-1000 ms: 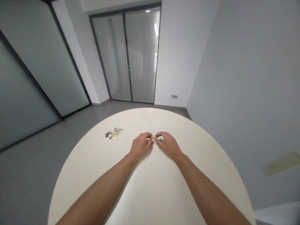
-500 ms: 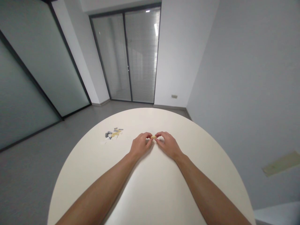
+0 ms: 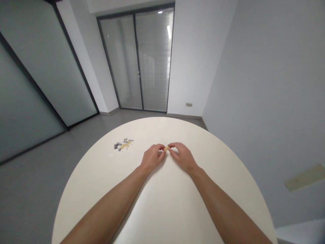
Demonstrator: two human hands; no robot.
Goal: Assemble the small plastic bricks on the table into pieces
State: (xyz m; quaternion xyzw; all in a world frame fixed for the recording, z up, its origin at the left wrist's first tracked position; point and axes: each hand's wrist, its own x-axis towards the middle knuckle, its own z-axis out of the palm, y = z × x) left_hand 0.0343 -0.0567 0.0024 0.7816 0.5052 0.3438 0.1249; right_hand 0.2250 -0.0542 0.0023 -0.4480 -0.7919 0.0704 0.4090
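Several loose pieces lie scattered left of the left hand.

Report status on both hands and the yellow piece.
Left hand and right hand pinching small yellow piece between them. Loose pieces off to the left. Nothing visible in the way.

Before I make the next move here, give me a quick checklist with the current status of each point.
1. Left hand has its fingers on the small yellow piece: ok.
2. Right hand has its fingers at the piece's other end: ok.
3. Loose pieces in view, apart from both hands: ok.
4. Loose pieces sorted by colour: not ok, grey and yellow lie mixed.
5. Whether the held piece is several joined parts: cannot tell, too small.
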